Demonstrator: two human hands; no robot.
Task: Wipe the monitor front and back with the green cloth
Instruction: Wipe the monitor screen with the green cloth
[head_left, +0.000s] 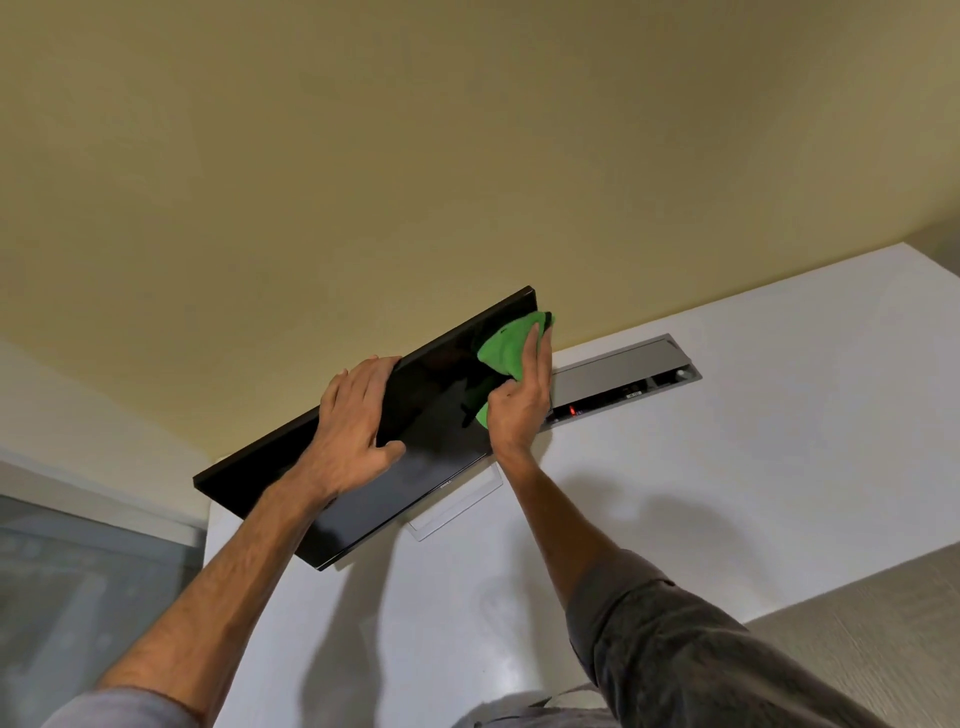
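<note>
1. The right hand (519, 402) is pressed flat against the screen with its fingers together, pinning one green cloth (503, 349) to the glass near the monitor's right end; a fold of cloth sticks out past the fingertips and another shows below the thumb.
2. The left hand (358, 410) clamps the top edge of the monitor (415, 447) near its middle, fingers curled over the back, thumb lying on the dark screen.
3. There is one monitor, black and switched off, standing on a white desk (727, 441) and tilted in the view. Its back is turned away from me and cannot be seen.
4. Both forearms cross the lower half of the screen, so part of the glass is hidden. A small logo on the bottom bezel is too tiny to read.
5. One pale rectangular stand base (457, 506) shows beneath the monitor; its neck is hidden.
6. One grey cable hatch (618, 371) sits in the desk just beside the right hand, lid open; inside are a red glow and some fittings, too small to make out.
7. Two sleeves (675, 649) show, the right grey and rolled, the left pale and cut off at the frame's bottom corner.
8. A yellow wall (415, 156) rises behind the desk; a blurred glass panel (78, 571) is at far left.
</note>
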